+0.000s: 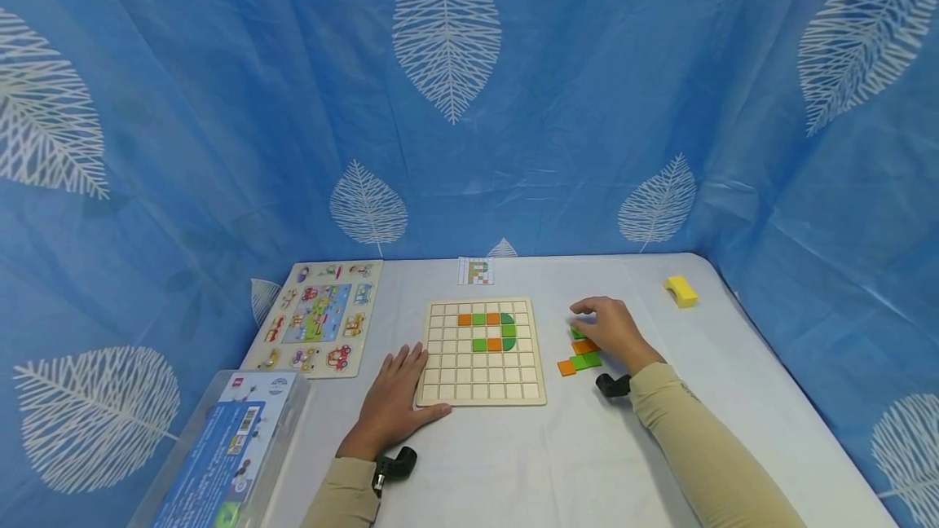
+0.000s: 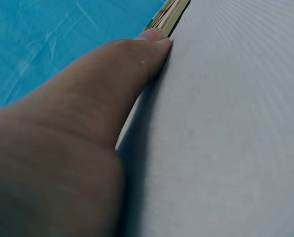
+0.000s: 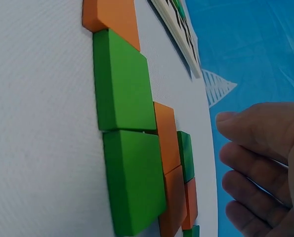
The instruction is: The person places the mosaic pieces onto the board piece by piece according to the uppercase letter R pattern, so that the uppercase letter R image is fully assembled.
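A wooden grid board (image 1: 480,389) lies on the white-covered table, with several orange and green tiles (image 1: 509,331) set in its upper right cells. My left hand (image 1: 392,398) rests with spread fingers along the board's left edge, its thumb at the near left corner; the left wrist view shows that thumb (image 2: 151,44) against the board's edge. Over a cluster of loose square tiles (image 1: 587,361) to the right hovers my right hand (image 1: 612,331). In the right wrist view its thumb and bent fingers (image 3: 248,158) stand apart with nothing between them, beyond green tiles (image 3: 124,84) and orange tiles (image 3: 166,138).
A small pattern card (image 1: 477,270) lies behind the board. To the left are a picture puzzle board (image 1: 352,361) and a clear plastic case (image 1: 282,438) with a printed sheet. At the far right sits a yellow arch block (image 1: 684,292). Blue leaf-print curtains (image 1: 550,145) surround the table.
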A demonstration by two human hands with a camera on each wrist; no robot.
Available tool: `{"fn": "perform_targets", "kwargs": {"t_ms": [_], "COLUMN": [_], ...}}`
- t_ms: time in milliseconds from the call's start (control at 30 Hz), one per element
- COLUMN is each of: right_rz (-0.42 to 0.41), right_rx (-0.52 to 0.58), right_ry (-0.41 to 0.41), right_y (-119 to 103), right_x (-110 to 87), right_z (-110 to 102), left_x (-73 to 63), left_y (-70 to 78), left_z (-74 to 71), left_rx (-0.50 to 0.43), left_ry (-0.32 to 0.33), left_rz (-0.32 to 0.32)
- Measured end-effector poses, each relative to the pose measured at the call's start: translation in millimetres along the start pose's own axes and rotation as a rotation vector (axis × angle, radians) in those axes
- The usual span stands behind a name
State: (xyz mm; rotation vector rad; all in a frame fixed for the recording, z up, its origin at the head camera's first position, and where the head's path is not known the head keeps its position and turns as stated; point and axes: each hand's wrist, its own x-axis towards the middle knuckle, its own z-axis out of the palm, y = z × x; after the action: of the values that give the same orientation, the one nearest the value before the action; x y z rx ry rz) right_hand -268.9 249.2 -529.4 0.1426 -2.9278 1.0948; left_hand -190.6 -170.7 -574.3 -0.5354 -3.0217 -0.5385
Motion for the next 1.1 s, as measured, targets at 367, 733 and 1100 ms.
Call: {"fn": "perform_targets", "kwargs": {"t_ms": [367,733,1100], "right_rz": [-0.024,-0.08,-0.07], "right_rx": [0.016,-0.01,-0.018], "right_ry": [-0.023,-0.062,-0.102], "right_y": [2.0,7.2,10.0], "right_x": [-1.8,-2.4,-1.4], "right_z": [0.4,4.4,3.6], "left_x": [-0.7,-0.5,-0.2], "left_y": [0.3,-0.3,-0.4], "left_z": [-0.4,0.0,-0.4], "left_rx": [-0.003,0.0,-0.013], "left_ry": [0.005,0.02,0.022], "left_rz": [0.005,0.021,0.03]}}
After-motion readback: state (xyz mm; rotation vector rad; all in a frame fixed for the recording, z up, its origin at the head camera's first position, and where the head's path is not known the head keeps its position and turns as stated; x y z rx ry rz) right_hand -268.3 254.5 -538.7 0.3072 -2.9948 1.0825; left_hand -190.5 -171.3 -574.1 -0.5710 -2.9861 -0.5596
